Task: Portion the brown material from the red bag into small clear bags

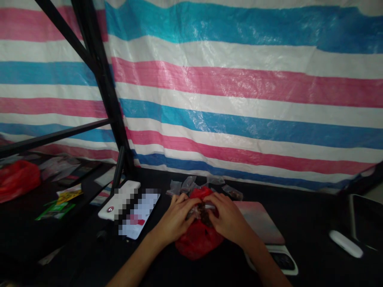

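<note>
My left hand (175, 215) and my right hand (229, 213) meet over a small clear plastic bag (202, 211) holding dark brown pieces, and their fingers pinch it from both sides. Under my hands lies a crumpled red plastic bag (199, 241), and the clear bag seems to rest in its opening. Several more small clear bags (188, 184) lie just beyond my fingers on the black tabletop (77, 247). The hands hide part of the dark contents.
A white phone (118, 200) and a blurred-screen phone (139, 213) lie left of my hands. A pink pad (259, 221) sits right, above a white device (284, 261). A white oblong object (345, 244), black metal frame (103, 79) and striped tarp (239, 87) surround the table.
</note>
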A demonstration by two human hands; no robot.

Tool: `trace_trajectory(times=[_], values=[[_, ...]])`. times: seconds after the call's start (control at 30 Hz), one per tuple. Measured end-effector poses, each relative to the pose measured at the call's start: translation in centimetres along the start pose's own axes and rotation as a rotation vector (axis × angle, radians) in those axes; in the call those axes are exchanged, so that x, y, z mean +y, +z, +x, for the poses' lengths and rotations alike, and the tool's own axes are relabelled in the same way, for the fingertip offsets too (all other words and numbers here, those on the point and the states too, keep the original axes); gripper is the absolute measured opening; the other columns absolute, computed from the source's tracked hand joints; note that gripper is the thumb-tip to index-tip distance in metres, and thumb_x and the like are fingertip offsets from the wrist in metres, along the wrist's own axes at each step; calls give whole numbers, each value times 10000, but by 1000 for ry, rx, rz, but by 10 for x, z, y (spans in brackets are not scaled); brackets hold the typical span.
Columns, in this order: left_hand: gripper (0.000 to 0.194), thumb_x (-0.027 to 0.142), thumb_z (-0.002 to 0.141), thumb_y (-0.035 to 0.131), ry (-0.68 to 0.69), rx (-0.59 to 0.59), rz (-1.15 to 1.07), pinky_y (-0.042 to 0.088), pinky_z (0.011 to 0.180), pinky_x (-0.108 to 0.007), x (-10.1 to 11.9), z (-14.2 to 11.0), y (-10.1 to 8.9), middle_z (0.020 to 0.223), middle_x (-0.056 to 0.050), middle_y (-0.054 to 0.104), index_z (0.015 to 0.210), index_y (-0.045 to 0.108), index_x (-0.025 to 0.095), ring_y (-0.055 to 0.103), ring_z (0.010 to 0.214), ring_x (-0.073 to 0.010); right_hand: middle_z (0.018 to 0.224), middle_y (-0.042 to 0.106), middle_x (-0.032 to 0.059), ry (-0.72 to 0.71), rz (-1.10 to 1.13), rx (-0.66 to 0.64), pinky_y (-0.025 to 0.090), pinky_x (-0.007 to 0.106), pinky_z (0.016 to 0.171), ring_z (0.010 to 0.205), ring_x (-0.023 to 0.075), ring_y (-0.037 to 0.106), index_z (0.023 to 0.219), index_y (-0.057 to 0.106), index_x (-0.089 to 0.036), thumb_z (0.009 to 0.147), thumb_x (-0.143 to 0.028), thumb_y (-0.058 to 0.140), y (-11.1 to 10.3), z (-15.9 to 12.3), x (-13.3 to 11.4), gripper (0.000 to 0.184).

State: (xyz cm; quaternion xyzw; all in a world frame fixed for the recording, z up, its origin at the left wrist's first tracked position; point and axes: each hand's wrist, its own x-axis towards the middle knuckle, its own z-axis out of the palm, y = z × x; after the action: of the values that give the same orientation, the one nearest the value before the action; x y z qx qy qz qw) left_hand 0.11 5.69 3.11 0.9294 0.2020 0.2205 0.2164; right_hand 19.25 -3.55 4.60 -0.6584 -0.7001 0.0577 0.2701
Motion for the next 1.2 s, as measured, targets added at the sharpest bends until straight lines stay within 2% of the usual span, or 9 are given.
trace_trajectory(times=[0.13, 0.23, 0.37, 0.5, 0.67, 0.77, 0.97, 1.1, 1.2], values=[[509, 50, 890, 510, 67, -65, 45, 353, 960, -429, 2, 14, -10, 1139, -53, 668, 1345, 516, 280, 512, 1102, -257, 1138, 686, 60, -22, 23, 1, 452, 384, 955, 1066, 232, 611, 1109, 644, -216, 818, -16, 518, -2, -2, 0, 376], [396, 83, 885, 542, 98, -91, 65, 345, 958, -432, 1, 23, -18, 1090, -57, 675, 1239, 560, 258, 516, 1096, -270, 1168, 687, 57, -38, 44, -37, 455, 378, 959, 1093, 230, 621, 1106, 638, -223, 773, 19, 497, -3, -3, 0, 435], [270, 82, 895, 532, 141, -94, 69, 357, 925, -386, -3, 27, -18, 1050, -53, 662, 1114, 577, 234, 540, 1070, -254, 1167, 689, 57, -19, 35, -51, 460, 382, 955, 1092, 236, 628, 1131, 629, -226, 814, -21, 521, -1, -3, -1, 392], [306, 74, 917, 490, 107, -58, 25, 364, 914, -363, -7, 20, -8, 1059, -49, 645, 1168, 557, 237, 556, 1020, -231, 1146, 694, 61, -8, 31, -53, 461, 382, 960, 1081, 239, 629, 1108, 627, -223, 850, -58, 539, 1, -3, 0, 319], [308, 109, 921, 518, 30, -66, -39, 356, 947, -381, -10, 13, -2, 1089, -42, 636, 1195, 553, 245, 543, 1021, -230, 1150, 698, 53, -7, 39, -39, 462, 386, 961, 1087, 241, 628, 1132, 610, -233, 841, -57, 551, 2, -3, -1, 345], [326, 102, 921, 510, 36, -72, -47, 352, 964, -393, -12, 12, -1, 1107, -44, 637, 1208, 556, 249, 536, 1037, -233, 1162, 699, 64, 5, 38, -41, 472, 391, 944, 1073, 245, 634, 1156, 603, -235, 848, -69, 548, 2, -3, -2, 354], [425, 95, 945, 479, 59, -48, -46, 363, 966, -397, -15, 12, 2, 1189, -53, 638, 1327, 510, 277, 536, 1086, -236, 1228, 679, 75, -27, 24, -26, 437, 417, 1017, 1145, 247, 597, 1221, 598, -219, 807, -47, 556, -1, -4, -4, 450], [565, 48, 878, 555, 55, -41, -50, 377, 979, -392, -18, 11, 4, 1222, -53, 633, 1388, 472, 278, 533, 1119, -238, 1168, 693, 70, -18, 23, -26, 451, 415, 971, 1083, 243, 609, 1176, 610, -220, 800, -60, 572, 0, -3, -6, 411], [583, 54, 888, 554, 61, -25, -62, 380, 1006, -399, -19, 10, 5, 1251, -59, 625, 1414, 451, 284, 527, 1141, -237, 1142, 698, 58, -11, 20, -31, 452, 409, 954, 1067, 242, 613, 1143, 615, -229, 805, -72, 585, 2, -2, -5, 373]])
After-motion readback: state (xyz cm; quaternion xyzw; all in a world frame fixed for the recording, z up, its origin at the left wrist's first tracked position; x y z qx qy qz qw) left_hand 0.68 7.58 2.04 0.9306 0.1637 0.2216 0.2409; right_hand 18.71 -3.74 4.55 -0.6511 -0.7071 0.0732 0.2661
